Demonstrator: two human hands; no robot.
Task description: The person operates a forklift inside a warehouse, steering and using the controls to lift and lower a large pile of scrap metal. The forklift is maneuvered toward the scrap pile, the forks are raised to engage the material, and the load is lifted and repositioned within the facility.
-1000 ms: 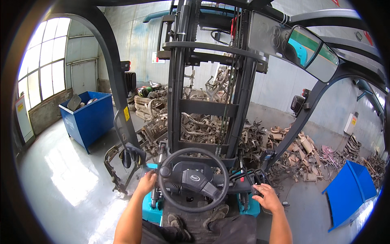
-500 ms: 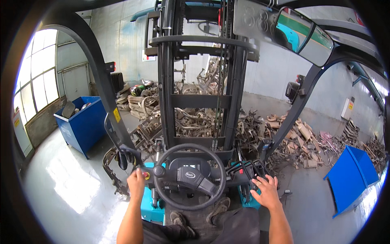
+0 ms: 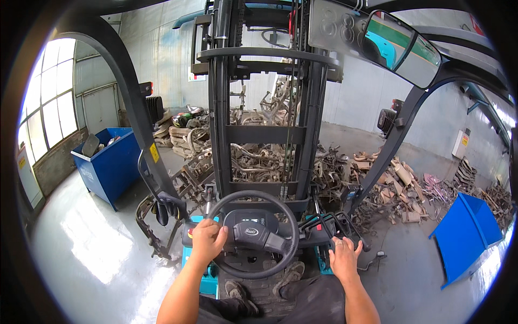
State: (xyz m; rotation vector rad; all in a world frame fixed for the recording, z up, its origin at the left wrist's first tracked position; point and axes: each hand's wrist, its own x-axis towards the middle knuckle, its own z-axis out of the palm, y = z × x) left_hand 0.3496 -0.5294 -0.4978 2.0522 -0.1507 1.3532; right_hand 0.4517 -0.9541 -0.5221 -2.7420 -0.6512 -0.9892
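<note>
My left hand (image 3: 209, 240) is closed at the left side of the black steering wheel (image 3: 295, 237), over the place of its spinner knob, which the fingers hide. On the right, my right hand (image 3: 345, 258) is at the black control levers (image 3: 345, 220) of the forklift. Its fingers are curled and slightly apart, with thumb and first finger around a lever top that is mostly hidden. Ahead stands the dark forklift mast (image 3: 265, 134) with its crossbars and chains. My two shoes (image 3: 291, 271) rest on the floor plate below the wheel.
Beyond the mast lies a heap of rusty metal scrap (image 3: 259, 162), spreading right into more scrap pipes (image 3: 402, 178). A blue bin (image 3: 110, 170) stands left, another blue bin (image 3: 467, 232) right. Dark cab pillars (image 3: 127, 102) frame both sides. A mirror (image 3: 421, 62) hangs at upper right.
My left hand has moved right from beside the red button onto the steering wheel's knob. My right hand has shifted slightly left and its spread fingers have curled in at the levers.
</note>
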